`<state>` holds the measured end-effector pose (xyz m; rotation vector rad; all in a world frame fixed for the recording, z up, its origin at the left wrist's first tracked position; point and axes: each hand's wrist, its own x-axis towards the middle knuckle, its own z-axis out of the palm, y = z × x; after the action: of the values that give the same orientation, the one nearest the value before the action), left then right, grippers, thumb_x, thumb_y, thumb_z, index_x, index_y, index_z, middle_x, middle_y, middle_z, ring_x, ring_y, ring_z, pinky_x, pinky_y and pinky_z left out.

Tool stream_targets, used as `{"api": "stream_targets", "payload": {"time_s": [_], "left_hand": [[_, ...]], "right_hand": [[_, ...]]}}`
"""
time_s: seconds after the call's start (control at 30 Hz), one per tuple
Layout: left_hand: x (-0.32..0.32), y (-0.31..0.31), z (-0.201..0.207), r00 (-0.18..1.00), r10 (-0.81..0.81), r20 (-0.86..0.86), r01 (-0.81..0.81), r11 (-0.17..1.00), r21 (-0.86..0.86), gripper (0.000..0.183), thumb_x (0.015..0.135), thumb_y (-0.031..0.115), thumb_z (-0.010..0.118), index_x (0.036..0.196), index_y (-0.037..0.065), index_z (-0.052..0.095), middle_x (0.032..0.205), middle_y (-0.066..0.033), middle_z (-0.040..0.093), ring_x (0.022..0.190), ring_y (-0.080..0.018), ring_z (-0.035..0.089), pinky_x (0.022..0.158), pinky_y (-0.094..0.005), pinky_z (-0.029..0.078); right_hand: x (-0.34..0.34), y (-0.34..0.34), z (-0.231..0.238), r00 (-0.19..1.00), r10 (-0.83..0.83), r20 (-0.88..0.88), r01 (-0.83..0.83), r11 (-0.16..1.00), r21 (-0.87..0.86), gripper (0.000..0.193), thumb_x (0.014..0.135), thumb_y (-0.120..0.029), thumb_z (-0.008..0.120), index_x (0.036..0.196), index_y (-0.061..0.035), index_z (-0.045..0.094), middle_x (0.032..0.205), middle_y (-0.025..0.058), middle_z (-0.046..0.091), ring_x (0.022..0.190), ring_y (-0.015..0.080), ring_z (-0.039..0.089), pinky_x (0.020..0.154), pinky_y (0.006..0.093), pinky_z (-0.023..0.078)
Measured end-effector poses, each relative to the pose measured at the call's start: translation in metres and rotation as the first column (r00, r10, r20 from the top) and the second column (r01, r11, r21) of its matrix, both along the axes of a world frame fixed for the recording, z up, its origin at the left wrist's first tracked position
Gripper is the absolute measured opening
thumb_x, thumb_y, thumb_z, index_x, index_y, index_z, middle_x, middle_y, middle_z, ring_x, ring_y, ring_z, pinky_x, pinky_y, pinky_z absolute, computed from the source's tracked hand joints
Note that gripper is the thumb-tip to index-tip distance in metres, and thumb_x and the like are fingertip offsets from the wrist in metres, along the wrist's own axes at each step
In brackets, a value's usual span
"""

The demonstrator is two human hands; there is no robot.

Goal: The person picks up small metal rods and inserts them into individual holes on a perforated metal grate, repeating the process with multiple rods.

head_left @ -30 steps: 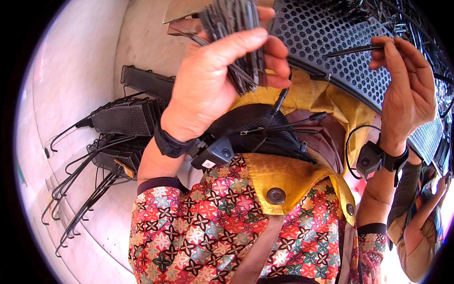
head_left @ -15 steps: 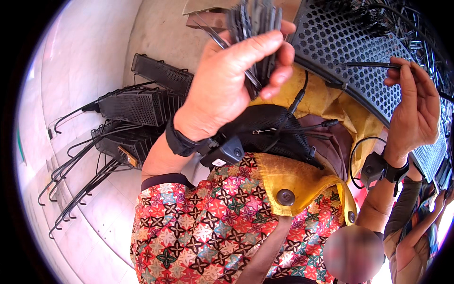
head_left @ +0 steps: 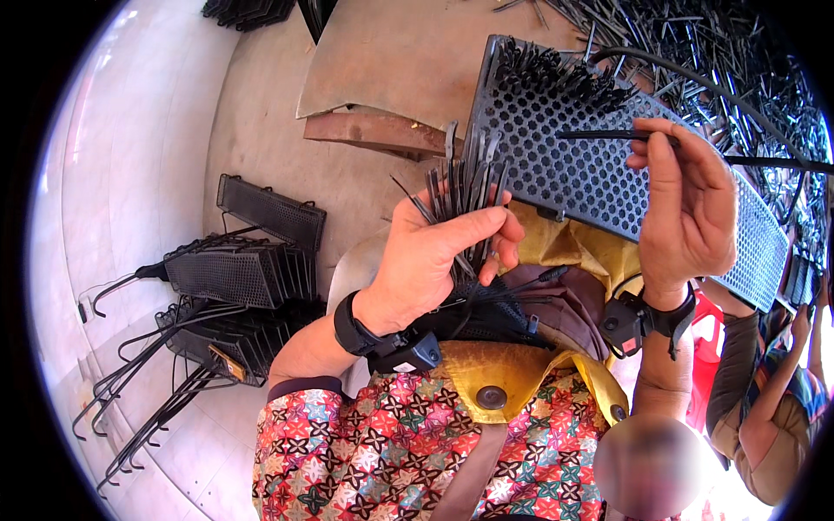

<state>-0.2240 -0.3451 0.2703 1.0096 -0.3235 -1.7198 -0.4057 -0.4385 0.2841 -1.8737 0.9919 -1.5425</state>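
A bunch of thin dark strips [head_left: 469, 187], their tips pointing up and away, is gripped in my left hand [head_left: 439, 252], with the thumb laid across them. My right hand [head_left: 691, 204] pinches one slim black strip [head_left: 604, 134] between thumb and fingertips. That strip points left, over a black perforated panel [head_left: 578, 187] with flower-shaped holes; whether it touches the panel I cannot tell. At the panel's far end, many dark strips [head_left: 556, 74] stand upright in a cluster.
Loose dark strips [head_left: 695, 52] lie heaped at the far right, and a black cable [head_left: 704, 74] arcs over the panel. Stacked perforated racks with hooked rods [head_left: 234, 278] stand at left. A brown board [head_left: 382, 78] lies beyond. Another person's arm [head_left: 773, 399] shows at lower right.
The view has shifted, showing more of the panel and strip heap. My left hand has come lower with its bunch. My right hand still pinches a single strip over the panel.
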Motion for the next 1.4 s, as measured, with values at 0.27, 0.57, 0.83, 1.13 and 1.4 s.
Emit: {"api": "stream_targets", "payload": {"time_s": [0.27, 0.57, 0.83, 1.13, 1.4], "left_hand": [[0.0, 0.002, -0.001, 1.0, 0.0, 0.018, -0.001, 0.999, 0.033, 0.018, 0.083, 0.005, 0.06, 0.098, -0.001, 0.054, 0.077, -0.0178, 0.062, 0.063, -0.0241, 0.062, 0.044, -0.0292, 0.044], [0.002, 0.002, -0.003, 1.0, 0.013, -0.027, -0.011, 0.998, 0.068, 0.019, 0.081, 0.003, 0.062, 0.097, -0.001, 0.054, 0.077, -0.0187, 0.062, 0.064, -0.025, 0.062, 0.044, -0.0296, 0.045], [0.0, 0.002, -0.001, 0.997, 0.016, -0.078, -0.01, 0.997, 0.081, 0.015, 0.081, 0.003, 0.064, 0.092, 0.002, 0.055, 0.077, -0.0157, 0.064, 0.064, -0.023, 0.064, 0.046, -0.0281, 0.046], [-0.003, 0.001, -0.006, 0.995, 0.01, -0.101, -0.002, 0.997, 0.08, 0.015, 0.084, 0.008, 0.062, 0.096, 0.001, 0.055, 0.079, -0.0155, 0.064, 0.065, -0.023, 0.064, 0.047, -0.0289, 0.046], [-0.005, 0.004, -0.005, 0.997, -0.036, -0.062, 0.035, 0.999, -0.008, 0.016, 0.085, 0.009, 0.061, 0.098, 0.002, 0.056, 0.08, -0.014, 0.064, 0.065, -0.022, 0.064, 0.046, -0.0275, 0.047]], "right_hand": [[0.031, -0.03, -0.01, 0.987, -0.139, -0.084, 0.113, 0.959, -0.258, 0.016, 0.072, 0.008, 0.067, 0.086, 0.0021, 0.062, 0.073, 0.0102, 0.062, 0.061, 0.0175, 0.06, 0.057, 0.023, 0.047], [0.037, -0.043, 0.001, 0.954, -0.096, -0.284, -0.067, 0.856, -0.512, 0.02, 0.072, 0.01, 0.065, 0.09, 0.0037, 0.058, 0.074, 0.0125, 0.061, 0.061, 0.0257, 0.058, 0.054, 0.0299, 0.047], [0.033, -0.049, -0.012, 0.883, 0.059, -0.465, -0.289, 0.849, -0.442, 0.029, 0.062, 0.01, 0.061, 0.09, 0.0035, 0.057, 0.076, 0.0129, 0.06, 0.065, 0.029, 0.057, 0.057, 0.0356, 0.049], [0.045, -0.052, 0.01, 0.656, 0.0, -0.755, -0.315, 0.909, -0.273, 0.015, 0.065, -0.005, 0.06, 0.074, -0.0019, 0.048, 0.065, 0.0137, 0.056, 0.063, 0.0339, 0.058, 0.055, 0.04, 0.047], [0.025, 0.006, 0.003, 0.864, 0.501, -0.036, -0.334, 0.626, 0.704, 0.02, 0.077, -0.009, 0.067, 0.089, 0.0051, 0.059, 0.065, 0.0087, 0.062, 0.058, 0.0102, 0.058, 0.052, 0.0255, 0.046]]}}
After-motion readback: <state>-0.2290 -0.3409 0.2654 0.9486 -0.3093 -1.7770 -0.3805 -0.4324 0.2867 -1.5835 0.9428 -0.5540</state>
